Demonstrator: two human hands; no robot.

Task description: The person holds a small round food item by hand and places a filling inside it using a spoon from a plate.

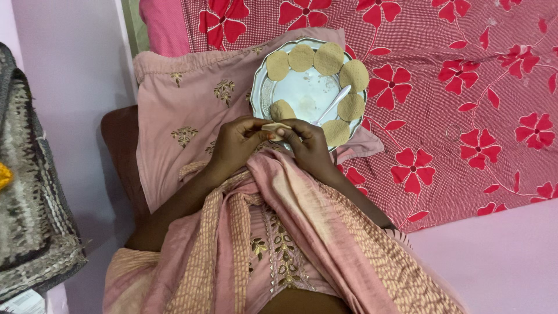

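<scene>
From the head view I see both hands meeting at mid-frame, just below the near rim of a round metal plate (260, 93) that rests on the person's pink-clad lap at the edge of the bed. The left hand (235, 142) and the right hand (308, 145) share one small flat dough piece (276, 127), pale tan, pinched edge-on between the fingertips. Each grip is narrow and closed on that piece: the left grip holds its left end, the right grip its right end. The piece's long axis runs left to right across the view, roughly level, and it lies between the two grips rather than off to either side, so neither hand is clearly nearer. It sits just over the plate's near rim, close to a rounded dough lump (282, 110) that lies on the plate's lower left part. Flattened dough discs (329, 58) are set in an arc along the plate's far and right edge, each touching or overlapping its neighbour. A metal spoon (335, 102) lies diagonally on the bare centre of the plate, its handle pointing toward the right hand. Beyond the plate is a red floral bedsheet (465, 87); a grey woven item (29, 192) stands at the left edge.
</scene>
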